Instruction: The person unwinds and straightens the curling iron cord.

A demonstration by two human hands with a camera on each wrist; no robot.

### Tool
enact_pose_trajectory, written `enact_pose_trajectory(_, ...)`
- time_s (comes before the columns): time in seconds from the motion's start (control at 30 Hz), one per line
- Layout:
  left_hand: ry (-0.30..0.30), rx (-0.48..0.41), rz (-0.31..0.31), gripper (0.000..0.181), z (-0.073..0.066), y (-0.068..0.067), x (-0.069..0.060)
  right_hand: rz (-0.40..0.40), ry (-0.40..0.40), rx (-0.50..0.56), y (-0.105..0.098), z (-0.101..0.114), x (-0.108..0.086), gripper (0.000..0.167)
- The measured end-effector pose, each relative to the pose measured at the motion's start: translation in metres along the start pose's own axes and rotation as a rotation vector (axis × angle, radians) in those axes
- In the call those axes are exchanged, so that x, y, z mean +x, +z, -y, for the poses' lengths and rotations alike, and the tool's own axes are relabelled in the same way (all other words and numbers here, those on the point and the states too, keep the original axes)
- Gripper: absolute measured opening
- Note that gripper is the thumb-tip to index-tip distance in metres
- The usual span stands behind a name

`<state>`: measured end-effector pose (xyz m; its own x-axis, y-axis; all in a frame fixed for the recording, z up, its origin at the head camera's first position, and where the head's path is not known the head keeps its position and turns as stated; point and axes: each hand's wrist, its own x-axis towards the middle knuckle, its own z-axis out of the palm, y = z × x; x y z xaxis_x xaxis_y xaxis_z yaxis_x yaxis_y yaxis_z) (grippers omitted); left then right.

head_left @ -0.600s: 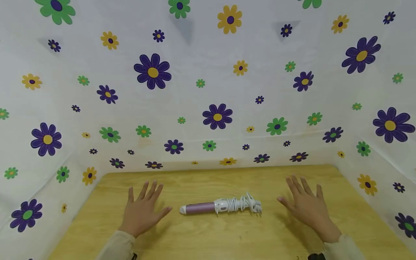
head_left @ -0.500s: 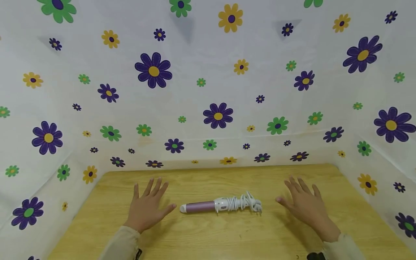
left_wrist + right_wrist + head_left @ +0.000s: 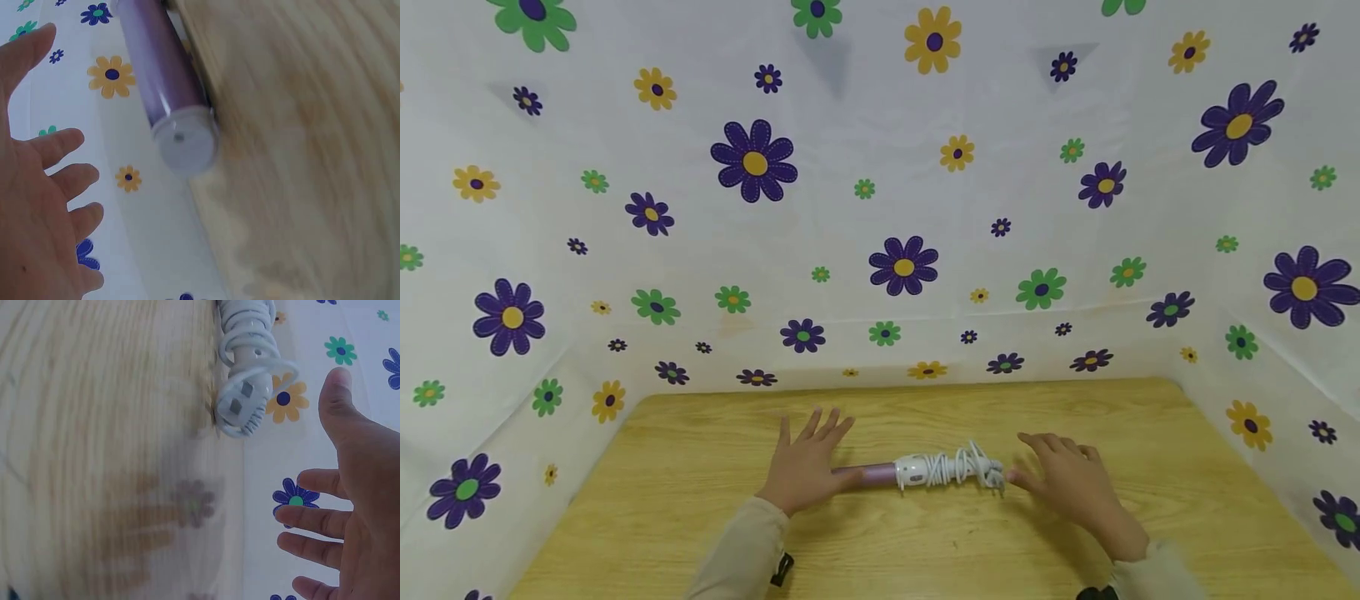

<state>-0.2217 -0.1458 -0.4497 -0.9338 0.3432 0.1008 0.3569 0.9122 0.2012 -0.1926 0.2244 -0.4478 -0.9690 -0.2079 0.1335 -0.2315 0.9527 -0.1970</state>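
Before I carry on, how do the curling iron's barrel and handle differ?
The barrel is purple; the handle is white. The barrel has no cord; the handle has cord wound round it. In the head view, the left hand overlaps the barrel; the right hand is nearer the handle. Both lie in line on the table.

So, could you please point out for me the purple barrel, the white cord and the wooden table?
Purple barrel [image 3: 162,62]: left wrist view, middle of its visible length.
White cord [image 3: 937,471]: head view, on its wound coils.
Wooden table [image 3: 910,550]: head view, bare part of its top.
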Motion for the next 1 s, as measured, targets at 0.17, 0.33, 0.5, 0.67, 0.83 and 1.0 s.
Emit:
enact_pose_trajectory(0.17, 0.009, -0.113, 0.032, 0.081, -0.013, 0.006, 0.003, 0.062, 0.015, 0.042, 0.006, 0.007, 0.002, 0.066)
enact_pose_trajectory(0.33, 0.001, -0.233, 0.057, 0.081, -0.02, 0.014, 0.008, 0.079, 0.041, 0.084, 0.012, 0.012, 0.005, 0.065)
enact_pose_trajectory(0.5, -0.017, -0.377, 0.126, 0.079, -0.022, 0.018, 0.011, 0.076, 0.068, 0.165, 0.017, 0.017, 0.004, 0.061)
enact_pose_trajectory(0.67, -0.032, -0.412, 0.179, 0.075, -0.021, 0.024, 0.012, 0.07, 0.108, 0.255, 0.023, 0.019, 0.002, 0.059)
enact_pose_trajectory(0.83, -0.022, -0.426, 0.193, 0.067, -0.017, 0.03, 0.014, 0.065, 0.131, 0.293, 0.028, 0.021, 0.001, 0.05)
enact_pose_trajectory(1.0, -0.015, -0.443, 0.201, 0.055, -0.014, 0.033, 0.016, 0.038, 0.124, 0.317, 0.031, 0.021, 0.002, 0.041)
